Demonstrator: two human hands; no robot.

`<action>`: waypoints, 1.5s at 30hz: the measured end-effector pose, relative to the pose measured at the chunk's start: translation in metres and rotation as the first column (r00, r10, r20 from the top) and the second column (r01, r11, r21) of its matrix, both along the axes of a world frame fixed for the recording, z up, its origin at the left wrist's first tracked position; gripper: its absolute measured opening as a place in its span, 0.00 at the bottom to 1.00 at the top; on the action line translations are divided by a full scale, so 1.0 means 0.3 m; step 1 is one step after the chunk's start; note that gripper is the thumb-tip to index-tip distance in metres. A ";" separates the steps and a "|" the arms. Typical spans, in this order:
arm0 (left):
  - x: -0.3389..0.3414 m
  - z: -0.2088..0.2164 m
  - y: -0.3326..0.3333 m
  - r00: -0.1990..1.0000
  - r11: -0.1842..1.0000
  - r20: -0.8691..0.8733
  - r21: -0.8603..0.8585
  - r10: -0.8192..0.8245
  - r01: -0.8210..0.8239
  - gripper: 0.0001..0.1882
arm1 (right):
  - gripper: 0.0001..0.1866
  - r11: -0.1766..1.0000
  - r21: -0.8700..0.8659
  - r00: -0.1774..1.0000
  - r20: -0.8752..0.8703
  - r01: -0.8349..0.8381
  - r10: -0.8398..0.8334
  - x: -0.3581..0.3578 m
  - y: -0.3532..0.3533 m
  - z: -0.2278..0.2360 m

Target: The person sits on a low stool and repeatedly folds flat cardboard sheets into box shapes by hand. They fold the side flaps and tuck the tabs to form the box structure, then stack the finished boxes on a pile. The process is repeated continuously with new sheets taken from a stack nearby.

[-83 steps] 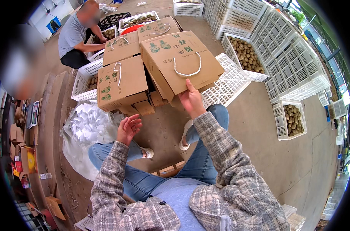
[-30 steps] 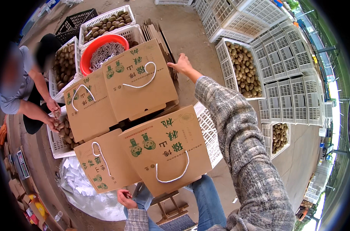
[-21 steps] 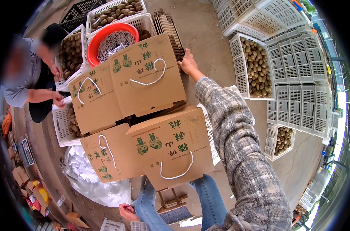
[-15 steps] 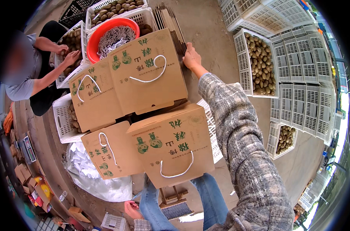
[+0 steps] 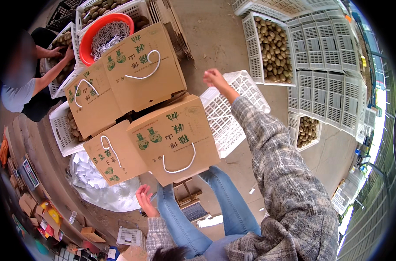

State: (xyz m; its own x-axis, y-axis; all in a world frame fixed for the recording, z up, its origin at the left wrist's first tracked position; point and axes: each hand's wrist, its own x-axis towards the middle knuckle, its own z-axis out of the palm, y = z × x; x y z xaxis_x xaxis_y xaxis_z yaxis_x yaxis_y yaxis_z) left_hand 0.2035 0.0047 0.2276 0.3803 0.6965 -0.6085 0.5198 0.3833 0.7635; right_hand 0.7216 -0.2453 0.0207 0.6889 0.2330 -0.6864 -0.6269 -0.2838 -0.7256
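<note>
My right hand (image 5: pixel 214 78) is held out over the far end of an upturned white plastic crate (image 5: pixel 226 115). Its fingers are loosely bent and apart, with nothing in them. Beside my left knee is my left hand (image 5: pixel 145 198), fingers spread; a small bluish bit shows next to them, too small to name. Between my arms stand brown cardboard gift boxes with white rope handles: a near box (image 5: pixel 176 148) just beyond my knees and a far box (image 5: pixel 145 82) behind it. Neither hand touches them. Flat folded cartons (image 5: pixel 174 28) stand upright behind the far box.
A red basin (image 5: pixel 85 45) of grey-white rope sits on crates of brown fruit. At the left a person (image 5: pixel 21 93) reaches into a fruit crate (image 5: pixel 54 89). A white plastic bag (image 5: pixel 119 200) lies left of my legs. Stacked white crates (image 5: pixel 328 91) line the right side.
My right hand has left the folded cartons and come back toward me, over the upturned crate. My left hand has risen beside my knee, its fingers spreading. The view has shifted.
</note>
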 end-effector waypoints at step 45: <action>0.385 -0.889 -1.689 0.994 0.873 -0.100 -0.480 0.045 -0.088 0.27 | 0.22 0.626 -0.718 0.918 0.396 0.305 0.007 -0.525 -2.153 -0.300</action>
State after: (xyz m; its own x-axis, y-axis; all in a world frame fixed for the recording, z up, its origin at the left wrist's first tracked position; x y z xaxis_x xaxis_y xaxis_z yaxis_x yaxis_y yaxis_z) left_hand 0.3190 -0.5022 -0.0390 0.2771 0.3291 -0.9027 0.5330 0.7291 0.4294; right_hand 0.5641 -0.8911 -0.0694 0.8771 -0.3843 -0.2881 -0.4788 -0.7475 -0.4604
